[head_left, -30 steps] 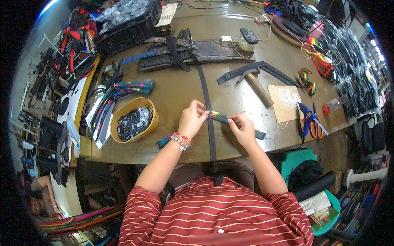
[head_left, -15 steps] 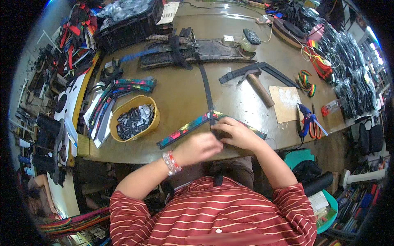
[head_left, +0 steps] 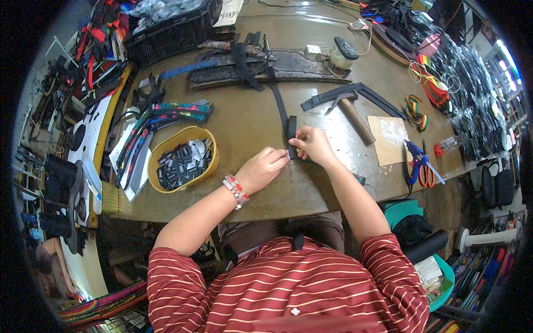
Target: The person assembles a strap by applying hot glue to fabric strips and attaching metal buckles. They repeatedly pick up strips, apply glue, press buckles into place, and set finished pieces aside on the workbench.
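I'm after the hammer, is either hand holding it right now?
No, the hammer lies untouched on the table, while the left hand and right hand pinch a black strap.

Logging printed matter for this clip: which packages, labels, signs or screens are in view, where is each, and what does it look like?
Paper sheet: far edge of the table, on the black crate; white, rectangular, dark print.
Small labels: piled in the yellow oval basket left of the hands; black with pale marks.
Plastic bags: stacked along the right side; clear, dark contents.
Boxes: low right, in a green tub; white.
No signs or screens show.
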`<state>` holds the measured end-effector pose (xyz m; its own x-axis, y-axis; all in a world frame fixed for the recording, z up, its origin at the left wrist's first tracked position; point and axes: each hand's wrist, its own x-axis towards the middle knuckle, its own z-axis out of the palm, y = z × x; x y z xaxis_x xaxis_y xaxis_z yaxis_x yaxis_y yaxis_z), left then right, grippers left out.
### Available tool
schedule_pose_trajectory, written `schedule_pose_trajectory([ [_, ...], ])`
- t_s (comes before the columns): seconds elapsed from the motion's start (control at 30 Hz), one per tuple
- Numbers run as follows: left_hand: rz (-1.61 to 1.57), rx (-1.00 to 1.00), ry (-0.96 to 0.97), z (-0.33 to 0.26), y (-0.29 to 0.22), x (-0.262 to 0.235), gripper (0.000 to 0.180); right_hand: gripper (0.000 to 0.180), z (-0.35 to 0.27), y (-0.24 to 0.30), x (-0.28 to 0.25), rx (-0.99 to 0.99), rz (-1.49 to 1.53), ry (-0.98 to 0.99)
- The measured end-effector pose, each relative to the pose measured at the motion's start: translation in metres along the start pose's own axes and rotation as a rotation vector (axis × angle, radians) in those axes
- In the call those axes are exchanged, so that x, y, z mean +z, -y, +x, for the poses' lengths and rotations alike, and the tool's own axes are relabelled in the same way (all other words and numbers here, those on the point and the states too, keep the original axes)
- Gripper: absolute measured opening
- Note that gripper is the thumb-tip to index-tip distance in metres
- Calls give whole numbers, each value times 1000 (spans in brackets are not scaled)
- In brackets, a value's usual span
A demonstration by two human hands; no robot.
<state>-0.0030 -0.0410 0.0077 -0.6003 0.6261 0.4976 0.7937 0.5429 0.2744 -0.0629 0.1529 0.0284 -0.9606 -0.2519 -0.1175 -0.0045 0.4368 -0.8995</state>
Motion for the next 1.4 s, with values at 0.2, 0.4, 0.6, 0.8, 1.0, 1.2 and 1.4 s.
schedule_pose_trajectory([
  [0.2,69,52,-14,4,-2,-1,28,21,4,10,-2,10,-106,67],
  [0.4,5,-9,19,2,0,0,32,20,9,15,1,37,-244,97],
  [0.6,49,-8,64,7,-3,-2,28,17,20,3,-2,-1,-245,101],
  [0.8,214,-132,78,15,-22,6,26,17,-40,23,11,-517,-766,-213],
  [1.0,361,-465,184,5,-65,-2,49,37,8,6,-64,-476,-1008,-59],
  [1.2,221,-358,277,-20,-118,3,53,52,-7,-59,-124,53,-1115,-458],
  [1.4,153,-322,377,-20,-118,4,79,49,-140,32,-67,-317,-365,-397],
])
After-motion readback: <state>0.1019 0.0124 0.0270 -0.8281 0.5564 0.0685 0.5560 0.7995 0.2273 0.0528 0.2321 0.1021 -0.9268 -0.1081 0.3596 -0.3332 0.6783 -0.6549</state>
